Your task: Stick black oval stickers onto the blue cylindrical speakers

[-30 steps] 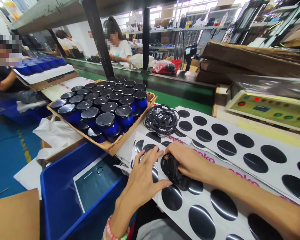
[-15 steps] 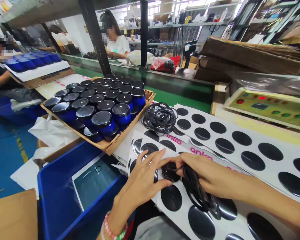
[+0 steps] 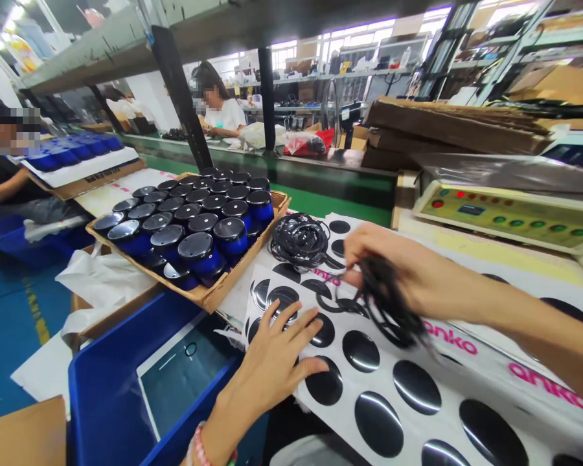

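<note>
My left hand (image 3: 276, 359) lies spread on a white sheet of round black stickers (image 3: 361, 351), its fingers apart. Over the same sheet, my right hand (image 3: 388, 262) is closed round a bundle of thin black rings (image 3: 386, 301), blurred by motion. One or two loose rings (image 3: 328, 301) dangle from its fingertips on the left. A coiled pile of similar black rings (image 3: 300, 239) rests just beyond, between the hands and a cardboard tray.
The cardboard tray (image 3: 208, 299) holds many blue cylinders with black tops. A blue bin (image 3: 94, 369) stands at the lower left. A control box (image 3: 505, 217) sits at the right. Two other people are across and to the left.
My right hand has lifted up and away from my left hand, carrying the bundle of rings. My left hand now lies flatter on the sheet. The view has tilted slightly upward.
</note>
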The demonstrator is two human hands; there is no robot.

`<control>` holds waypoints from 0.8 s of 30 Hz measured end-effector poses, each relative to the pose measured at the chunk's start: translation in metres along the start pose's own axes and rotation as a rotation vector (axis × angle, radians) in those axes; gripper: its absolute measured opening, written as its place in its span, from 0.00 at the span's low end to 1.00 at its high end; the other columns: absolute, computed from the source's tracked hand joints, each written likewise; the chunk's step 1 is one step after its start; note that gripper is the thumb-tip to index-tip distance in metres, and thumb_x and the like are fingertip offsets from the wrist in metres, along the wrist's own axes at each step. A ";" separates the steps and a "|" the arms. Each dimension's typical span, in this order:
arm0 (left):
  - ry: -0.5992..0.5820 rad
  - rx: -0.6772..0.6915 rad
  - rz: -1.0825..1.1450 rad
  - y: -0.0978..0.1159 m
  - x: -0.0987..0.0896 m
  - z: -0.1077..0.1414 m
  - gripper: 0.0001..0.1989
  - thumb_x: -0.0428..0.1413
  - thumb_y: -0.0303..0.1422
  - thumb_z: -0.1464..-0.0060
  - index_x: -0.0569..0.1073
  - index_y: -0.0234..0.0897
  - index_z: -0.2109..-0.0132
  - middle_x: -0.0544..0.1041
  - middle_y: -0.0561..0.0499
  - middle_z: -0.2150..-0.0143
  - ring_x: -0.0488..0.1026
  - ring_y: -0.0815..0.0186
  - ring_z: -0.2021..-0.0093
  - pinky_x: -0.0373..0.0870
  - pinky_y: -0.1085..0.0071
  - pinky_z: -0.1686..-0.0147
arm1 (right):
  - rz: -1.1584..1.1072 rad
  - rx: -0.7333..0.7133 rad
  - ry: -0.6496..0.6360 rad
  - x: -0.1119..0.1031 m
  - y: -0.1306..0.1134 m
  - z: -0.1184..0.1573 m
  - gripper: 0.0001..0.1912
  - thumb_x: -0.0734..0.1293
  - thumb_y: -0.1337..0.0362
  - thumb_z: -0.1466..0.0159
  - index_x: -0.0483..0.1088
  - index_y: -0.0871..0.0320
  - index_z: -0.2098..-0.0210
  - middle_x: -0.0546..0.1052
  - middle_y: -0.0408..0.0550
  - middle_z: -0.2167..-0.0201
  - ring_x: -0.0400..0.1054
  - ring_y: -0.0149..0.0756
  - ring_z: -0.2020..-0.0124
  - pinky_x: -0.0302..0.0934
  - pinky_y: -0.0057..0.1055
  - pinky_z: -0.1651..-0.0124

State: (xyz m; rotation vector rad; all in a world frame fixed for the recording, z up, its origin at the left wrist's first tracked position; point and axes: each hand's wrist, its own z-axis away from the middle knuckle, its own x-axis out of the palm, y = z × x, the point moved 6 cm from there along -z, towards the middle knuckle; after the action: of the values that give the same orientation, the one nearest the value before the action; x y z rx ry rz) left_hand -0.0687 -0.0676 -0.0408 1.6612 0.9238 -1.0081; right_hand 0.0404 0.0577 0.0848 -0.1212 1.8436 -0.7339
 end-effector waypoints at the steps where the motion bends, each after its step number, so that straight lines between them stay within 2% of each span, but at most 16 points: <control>1: 0.006 0.014 -0.019 0.001 0.001 0.001 0.23 0.45 0.47 0.38 0.60 0.45 0.40 0.61 0.57 0.36 0.54 0.57 0.35 0.47 0.48 0.36 | 0.052 0.000 0.001 0.002 0.005 -0.020 0.04 0.61 0.66 0.41 0.65 0.57 0.65 0.71 0.46 0.64 0.68 0.36 0.65 0.63 0.31 0.63; 3: 0.009 0.029 -0.052 0.003 0.002 0.004 0.23 0.45 0.46 0.38 0.60 0.44 0.40 0.60 0.57 0.36 0.54 0.57 0.36 0.49 0.47 0.37 | 0.182 0.046 -0.003 0.011 0.021 -0.064 0.06 0.60 0.69 0.41 0.66 0.59 0.64 0.72 0.48 0.64 0.68 0.36 0.64 0.62 0.31 0.62; 6: 0.018 0.048 -0.091 0.007 -0.001 0.006 0.21 0.46 0.43 0.37 0.60 0.43 0.40 0.62 0.55 0.36 0.55 0.56 0.36 0.53 0.47 0.38 | 0.371 0.119 0.014 0.033 0.042 -0.120 0.10 0.65 0.71 0.44 0.68 0.62 0.62 0.70 0.55 0.56 0.64 0.45 0.53 0.59 0.40 0.52; 9: 0.159 0.026 -0.102 0.005 -0.020 -0.005 0.18 0.44 0.37 0.35 0.61 0.40 0.41 0.60 0.51 0.35 0.53 0.59 0.35 0.58 0.53 0.39 | 0.502 0.199 0.009 0.056 0.054 -0.149 0.16 0.67 0.64 0.40 0.67 0.62 0.53 0.67 0.54 0.49 0.60 0.47 0.47 0.55 0.49 0.46; 12: 0.365 -0.040 -0.166 -0.011 -0.042 -0.038 0.24 0.42 0.36 0.35 0.51 0.31 0.36 0.51 0.42 0.32 0.45 0.58 0.32 0.55 0.56 0.37 | 0.566 0.245 0.002 0.067 0.058 -0.152 0.19 0.64 0.58 0.36 0.64 0.59 0.47 0.65 0.52 0.45 0.60 0.45 0.46 0.56 0.51 0.45; 14: 0.413 -0.073 -0.235 -0.026 -0.045 -0.065 0.30 0.42 0.39 0.36 0.45 0.23 0.35 0.51 0.34 0.33 0.47 0.53 0.33 0.55 0.54 0.38 | 0.584 0.276 -0.016 0.064 0.061 -0.147 0.20 0.63 0.57 0.35 0.63 0.59 0.46 0.65 0.53 0.44 0.61 0.45 0.46 0.57 0.50 0.46; 16: 0.412 -0.072 -0.277 -0.038 -0.040 -0.087 0.31 0.43 0.40 0.36 0.47 0.21 0.35 0.56 0.31 0.35 0.52 0.51 0.35 0.56 0.52 0.39 | 0.584 0.313 -0.061 0.055 0.067 -0.142 0.20 0.63 0.57 0.35 0.63 0.59 0.46 0.66 0.53 0.46 0.64 0.44 0.48 0.60 0.48 0.48; 18: 0.421 -0.059 -0.283 -0.044 -0.035 -0.100 0.29 0.44 0.39 0.36 0.49 0.22 0.36 0.58 0.32 0.36 0.55 0.51 0.36 0.55 0.51 0.39 | 0.571 0.333 -0.133 0.045 0.072 -0.140 0.19 0.63 0.57 0.35 0.64 0.59 0.47 0.68 0.52 0.48 0.66 0.41 0.52 0.63 0.45 0.51; 21: 0.476 -0.062 -0.264 -0.042 -0.038 -0.105 0.23 0.43 0.34 0.35 0.54 0.26 0.38 0.61 0.37 0.37 0.58 0.54 0.37 0.53 0.53 0.38 | 0.538 0.323 -0.247 0.035 0.076 -0.141 0.16 0.63 0.57 0.35 0.67 0.60 0.51 0.71 0.50 0.53 0.69 0.38 0.57 0.66 0.40 0.56; 24: 0.537 -0.092 -0.239 -0.041 -0.047 -0.109 0.13 0.45 0.33 0.36 0.65 0.33 0.48 0.69 0.41 0.44 0.65 0.57 0.44 0.59 0.56 0.43 | 0.526 0.308 -0.292 0.033 0.074 -0.143 0.16 0.64 0.58 0.35 0.67 0.61 0.52 0.71 0.49 0.54 0.69 0.38 0.57 0.66 0.40 0.56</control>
State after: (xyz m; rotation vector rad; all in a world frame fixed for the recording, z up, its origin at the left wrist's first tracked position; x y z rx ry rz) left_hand -0.1017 0.0414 0.0116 1.8054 1.5274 -0.6601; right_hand -0.0799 0.1641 0.0492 0.4223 1.3775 -0.5790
